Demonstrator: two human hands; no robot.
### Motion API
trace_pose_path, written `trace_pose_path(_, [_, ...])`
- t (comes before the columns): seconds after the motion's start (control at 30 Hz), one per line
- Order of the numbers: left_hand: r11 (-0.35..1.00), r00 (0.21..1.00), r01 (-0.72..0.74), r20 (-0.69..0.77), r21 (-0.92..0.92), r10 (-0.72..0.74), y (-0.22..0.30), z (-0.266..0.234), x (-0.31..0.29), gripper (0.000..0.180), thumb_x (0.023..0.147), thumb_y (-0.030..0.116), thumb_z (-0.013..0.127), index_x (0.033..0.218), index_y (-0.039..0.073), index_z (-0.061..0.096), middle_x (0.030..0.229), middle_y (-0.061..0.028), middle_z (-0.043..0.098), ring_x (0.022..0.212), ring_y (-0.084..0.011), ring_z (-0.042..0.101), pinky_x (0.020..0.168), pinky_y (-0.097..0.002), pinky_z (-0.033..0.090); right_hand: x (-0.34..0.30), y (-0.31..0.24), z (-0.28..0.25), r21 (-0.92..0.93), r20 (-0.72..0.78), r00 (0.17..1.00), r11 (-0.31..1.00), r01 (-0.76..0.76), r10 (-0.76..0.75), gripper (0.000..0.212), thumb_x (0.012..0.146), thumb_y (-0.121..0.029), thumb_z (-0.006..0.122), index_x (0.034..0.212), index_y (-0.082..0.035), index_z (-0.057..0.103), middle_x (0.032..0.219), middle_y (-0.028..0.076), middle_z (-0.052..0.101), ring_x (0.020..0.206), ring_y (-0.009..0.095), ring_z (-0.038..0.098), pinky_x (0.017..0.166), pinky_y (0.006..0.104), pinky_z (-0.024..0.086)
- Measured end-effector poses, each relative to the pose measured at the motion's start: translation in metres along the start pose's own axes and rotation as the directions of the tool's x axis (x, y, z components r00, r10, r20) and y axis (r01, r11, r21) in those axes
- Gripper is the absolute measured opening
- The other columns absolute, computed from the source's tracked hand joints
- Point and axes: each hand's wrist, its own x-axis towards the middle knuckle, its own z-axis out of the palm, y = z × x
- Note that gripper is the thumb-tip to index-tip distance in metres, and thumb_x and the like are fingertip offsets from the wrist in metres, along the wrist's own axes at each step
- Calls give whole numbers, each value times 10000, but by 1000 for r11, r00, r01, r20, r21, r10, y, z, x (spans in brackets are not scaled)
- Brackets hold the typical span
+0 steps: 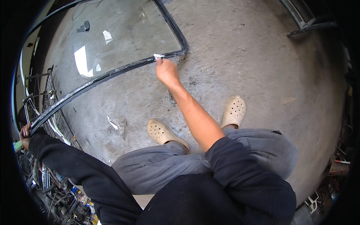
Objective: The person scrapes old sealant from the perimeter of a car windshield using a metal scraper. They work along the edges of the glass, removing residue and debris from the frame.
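A large pane of curved glass (131, 39) with a black edge strip (129, 67) spans the upper left; grey-white residue shows along the strip. My right hand (167, 71) is closed in a pinch at the strip near the pane's right corner. A small whitish scrap (159, 56) sticks out past its fingertips; its kind is unclear. Far to the left, my left hand (25, 135) has its fingers wrapped around the other end of the strip. A dark oblong piece (86, 26) with a short stem shows on or through the glass.
My beige clogs (162, 131) stand on the concrete floor (270, 78). White scraps (112, 123) and a dark ridged item (171, 98) lie there. A wire rack (48, 90) stands left, a metal frame (303, 22) upper right, and clutter (56, 195) lower left.
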Motion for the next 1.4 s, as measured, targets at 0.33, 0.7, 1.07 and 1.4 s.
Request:
trace_pose_path(0.33, [932,925,-290,-186,217,331,-15,2,2,126,782,24,431,675,58,374,578,-50,352,552,-162,380,657,-327,421,-11,-20,-11,-46,66,997,998,-38,41,414,930,-314,427,950,40,641,946,273,633,898,439,610,788,487,489])
trace_pose_path(0.7, [910,923,-258,-197,325,332,5,-35,9,92,801,26,435,718,30,394,600,-48,346,624,-163,398,724,-316,421,-31,-46,-7,-92,101,995,996,8,1,413,931,-305,425,930,37,656,913,267,642,896,421,620,775,477,498])
trace_pose_path(1.07, [981,944,-135,-284,139,170,-10,20,-3,206,751,23,475,621,99,335,576,-25,330,570,-152,371,692,-294,389,-15,-38,-17,-68,140,990,997,-21,30,421,929,-304,431,936,54,651,938,289,629,923,443,602,813,484,480])
trace_pose_path(1.4, [986,967,-148,-198,72,159,-22,35,-7,166,756,22,460,644,87,356,560,-18,309,545,-146,362,670,-308,380,-15,-42,-15,-48,155,987,998,-39,46,452,941,-316,400,956,66,641,966,301,616,940,447,592,839,481,472])
